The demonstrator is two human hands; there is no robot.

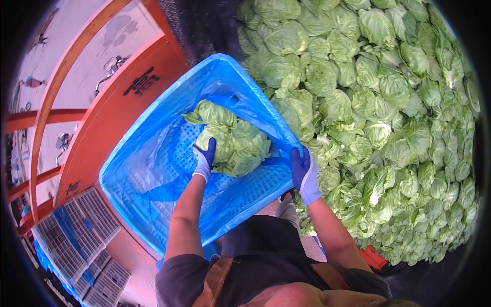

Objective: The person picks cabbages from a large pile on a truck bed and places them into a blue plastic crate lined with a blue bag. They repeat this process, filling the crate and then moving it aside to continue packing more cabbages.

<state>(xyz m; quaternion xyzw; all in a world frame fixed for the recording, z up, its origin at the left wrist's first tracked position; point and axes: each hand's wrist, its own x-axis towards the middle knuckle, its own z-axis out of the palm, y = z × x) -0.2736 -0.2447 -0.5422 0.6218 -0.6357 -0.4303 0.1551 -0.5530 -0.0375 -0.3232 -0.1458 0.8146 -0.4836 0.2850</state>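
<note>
Clasping the right corner of a blue crate (245, 187) with the gloved right hand (305, 174), curled over the rim, and laying the gloved left hand (204, 157), thumb and fingers apart, on a cabbage (225, 146) bunched with others near the crate's middle; cannot tell whether gripping it. Facing a large heap of cabbages (373, 107) past the right edge, with grey crates (97, 215) beyond the lower left edge and an orange panel (110, 133) beyond the upper left.
</note>
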